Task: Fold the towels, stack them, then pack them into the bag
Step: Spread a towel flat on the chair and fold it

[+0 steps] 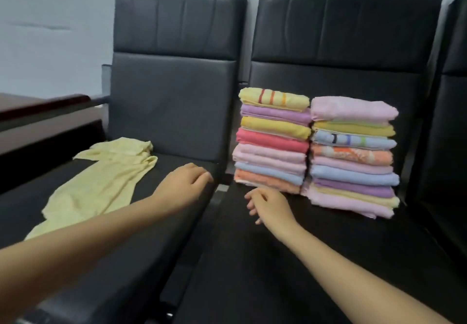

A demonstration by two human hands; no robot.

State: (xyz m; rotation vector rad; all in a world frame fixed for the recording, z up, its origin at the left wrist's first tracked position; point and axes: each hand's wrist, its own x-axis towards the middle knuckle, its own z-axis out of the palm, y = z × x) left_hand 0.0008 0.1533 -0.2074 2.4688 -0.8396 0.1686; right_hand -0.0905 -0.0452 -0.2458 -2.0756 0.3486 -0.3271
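Note:
Two stacks of folded towels stand side by side on the right black seat: the left stack [273, 141] topped by a yellow striped towel, the right stack [353, 156] topped by a pink one. A pale yellow towel [101, 182] lies unfolded and rumpled on the left seat. My left hand [184, 184] hovers over the left seat's right edge, fingers loosely curled, holding nothing. My right hand [267, 204] hangs just in front of the left stack, fingers relaxed and empty. No bag is in view.
Black padded chairs [174, 101] stand in a row against a pale wall, with a metal gap between the seats. A dark wooden table edge [45, 106] sits at the far left. A third chair shows at the right edge.

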